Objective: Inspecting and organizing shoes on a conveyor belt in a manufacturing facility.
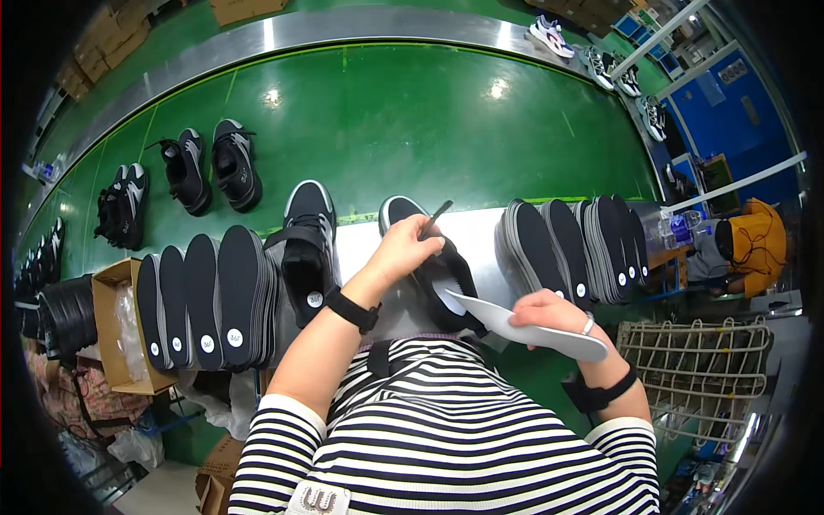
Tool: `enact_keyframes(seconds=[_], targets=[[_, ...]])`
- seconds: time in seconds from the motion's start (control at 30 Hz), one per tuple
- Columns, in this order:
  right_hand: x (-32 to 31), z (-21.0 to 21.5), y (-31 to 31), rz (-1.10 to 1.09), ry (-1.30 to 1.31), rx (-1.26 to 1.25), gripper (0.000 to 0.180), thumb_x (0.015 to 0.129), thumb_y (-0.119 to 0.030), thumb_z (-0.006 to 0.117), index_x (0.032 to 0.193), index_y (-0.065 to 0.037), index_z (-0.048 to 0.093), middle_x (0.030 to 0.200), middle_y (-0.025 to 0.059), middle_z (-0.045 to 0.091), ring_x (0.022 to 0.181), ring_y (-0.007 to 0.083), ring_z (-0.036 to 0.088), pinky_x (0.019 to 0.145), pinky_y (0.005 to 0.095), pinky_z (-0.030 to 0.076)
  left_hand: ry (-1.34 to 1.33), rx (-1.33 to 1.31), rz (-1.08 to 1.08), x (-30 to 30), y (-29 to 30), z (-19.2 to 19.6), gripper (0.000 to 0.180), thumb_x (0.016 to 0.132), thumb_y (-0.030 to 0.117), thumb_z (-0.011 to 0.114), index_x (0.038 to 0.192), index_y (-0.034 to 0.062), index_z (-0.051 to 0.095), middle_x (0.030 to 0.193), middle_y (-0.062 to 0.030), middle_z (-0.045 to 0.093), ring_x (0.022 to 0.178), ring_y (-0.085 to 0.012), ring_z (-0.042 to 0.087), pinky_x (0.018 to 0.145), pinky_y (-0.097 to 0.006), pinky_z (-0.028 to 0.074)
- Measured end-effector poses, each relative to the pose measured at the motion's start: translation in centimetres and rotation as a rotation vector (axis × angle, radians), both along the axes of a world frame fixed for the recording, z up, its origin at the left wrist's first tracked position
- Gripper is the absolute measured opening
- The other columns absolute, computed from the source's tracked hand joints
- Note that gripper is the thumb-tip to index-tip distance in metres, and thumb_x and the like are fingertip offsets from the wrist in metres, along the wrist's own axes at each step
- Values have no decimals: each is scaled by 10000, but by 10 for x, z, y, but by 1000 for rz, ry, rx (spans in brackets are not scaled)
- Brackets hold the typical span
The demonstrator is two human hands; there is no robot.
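Observation:
A black shoe (457,257) with a grey toe edge lies in front of me, its toe pointing away. My left hand (410,249) is closed at its upper front, pinching a narrow dark strap (436,219) that sticks up past the fingers. My right hand (548,311) grips an insole (558,340), pale grey side up. The insole tilts down to the left, and its narrow tip reaches the shoe's opening; whether it touches the inside I cannot tell. Left of this shoe stands a matching black shoe (309,232), with a round white sticker showing inside its heel.
Stacked black insoles (245,296) stand at the left, more insole stacks (536,249) at the right. A cardboard box (107,322) holds clear plastic. Beyond, several shoes (233,165) sit on the green surface (386,129). A wire rack (687,369) is at the lower right.

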State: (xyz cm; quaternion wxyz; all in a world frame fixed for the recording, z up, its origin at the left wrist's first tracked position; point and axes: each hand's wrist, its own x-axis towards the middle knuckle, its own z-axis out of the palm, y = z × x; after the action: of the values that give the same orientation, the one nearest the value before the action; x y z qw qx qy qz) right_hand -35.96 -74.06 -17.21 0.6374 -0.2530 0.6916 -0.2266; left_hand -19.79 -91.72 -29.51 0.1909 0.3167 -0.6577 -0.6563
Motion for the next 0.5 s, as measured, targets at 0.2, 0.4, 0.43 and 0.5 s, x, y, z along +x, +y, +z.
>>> enact_keyframes(seconds=[0.2, 0.4, 0.43, 0.5], targets=[[52, -66, -54, 672, 1079, -239, 241, 692, -259, 512, 724, -52, 632, 722, 164, 586, 701, 303, 584, 669, 410, 436, -48, -14, -32, -3, 13, 0, 206, 800, 188, 552, 884, 0, 552, 789, -31, 571, 741, -99, 518, 671, -238, 418], [52, -50, -38, 873, 1155, -259, 403, 618, -310, 619, 914, -54, 526, 907, 139, 522, 783, 290, 551, 760, 451, 370, -46, 45, 79, -2, 16, -10, 228, 803, 202, 542, 897, -4, 557, 780, -45, 585, 737, -108, 525, 682, -251, 419], [49, -39, -30, 871, 1105, -202, 453, 605, -317, 635, 945, -53, 494, 920, 148, 517, 794, 301, 552, 757, 457, 374, -67, 2, 88, -3, 16, -11, 235, 805, 209, 537, 898, -6, 556, 776, -53, 586, 736, -117, 529, 684, -255, 419], [41, -19, -15, 914, 1045, -71, 518, 605, -340, 642, 990, -54, 446, 909, 161, 520, 788, 311, 565, 722, 457, 406, -71, -75, 106, -4, 18, -11, 257, 809, 226, 526, 895, -15, 550, 764, -72, 585, 735, -139, 539, 686, -266, 420]])
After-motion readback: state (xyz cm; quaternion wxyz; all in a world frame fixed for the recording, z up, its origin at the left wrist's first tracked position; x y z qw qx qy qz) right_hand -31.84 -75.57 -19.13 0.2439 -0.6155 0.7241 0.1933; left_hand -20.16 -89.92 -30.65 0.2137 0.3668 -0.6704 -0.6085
